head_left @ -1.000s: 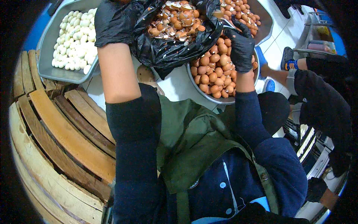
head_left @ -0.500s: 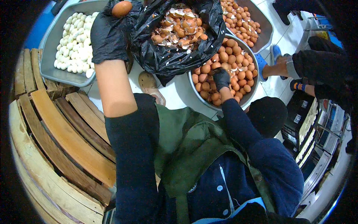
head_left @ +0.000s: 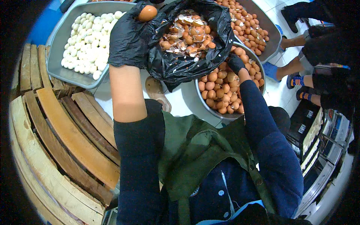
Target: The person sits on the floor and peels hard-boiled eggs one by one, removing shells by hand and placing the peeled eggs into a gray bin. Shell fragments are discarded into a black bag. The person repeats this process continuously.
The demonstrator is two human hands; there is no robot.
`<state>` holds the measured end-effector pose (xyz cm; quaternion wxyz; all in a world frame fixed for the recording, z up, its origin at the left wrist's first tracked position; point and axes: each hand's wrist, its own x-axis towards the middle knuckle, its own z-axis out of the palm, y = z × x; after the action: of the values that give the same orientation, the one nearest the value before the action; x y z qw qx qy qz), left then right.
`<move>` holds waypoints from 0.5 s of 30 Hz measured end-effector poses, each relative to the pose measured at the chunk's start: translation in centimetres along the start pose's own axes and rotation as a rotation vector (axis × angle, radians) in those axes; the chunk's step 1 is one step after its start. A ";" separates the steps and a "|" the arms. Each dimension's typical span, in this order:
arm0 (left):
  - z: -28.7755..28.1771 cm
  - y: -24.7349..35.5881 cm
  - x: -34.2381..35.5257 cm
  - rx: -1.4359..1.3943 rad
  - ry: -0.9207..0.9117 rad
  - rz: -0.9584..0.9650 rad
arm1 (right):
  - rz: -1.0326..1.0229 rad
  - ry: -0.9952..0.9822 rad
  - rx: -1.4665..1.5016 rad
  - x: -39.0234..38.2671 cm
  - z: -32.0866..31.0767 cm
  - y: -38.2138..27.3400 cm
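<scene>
While the left hand (head_left: 129, 41) grips an egg (head_left: 147, 13) at the frame's top, left of centre, the right hand (head_left: 236, 63) is at the bowl (head_left: 229, 116), upper right of centre; its fingers' closure I cannot tell.

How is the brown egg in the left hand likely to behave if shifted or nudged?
The brown egg would probably roll, given its rounded sides. Its shell is likely brittle, judging by the broken eggshells in the black bag. It may also slip, since the left hand wears a slick-looking glove.
</scene>
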<state>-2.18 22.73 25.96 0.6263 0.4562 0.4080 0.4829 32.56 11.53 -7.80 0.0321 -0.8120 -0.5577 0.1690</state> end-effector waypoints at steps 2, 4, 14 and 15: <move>0.7 0.5 0.4 -0.254 0.034 -0.179 | 0.092 -0.132 0.084 0.7 1.7 0.8; 0.9 0.6 0.6 -0.321 0.007 -0.214 | 0.266 -0.262 0.252 1.1 2.1 1.1; -0.7 -6.6 2.4 -0.214 -0.409 -0.086 | 0.203 0.062 0.557 -0.9 -3.3 1.9; -0.5 -8.0 2.4 -0.039 -0.440 0.008 | 0.075 0.162 0.642 -1.4 -5.0 1.6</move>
<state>-0.28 24.27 17.96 0.7070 0.5400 0.2500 0.3820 35.13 10.30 -3.13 0.3241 -0.7911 -0.4416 0.2722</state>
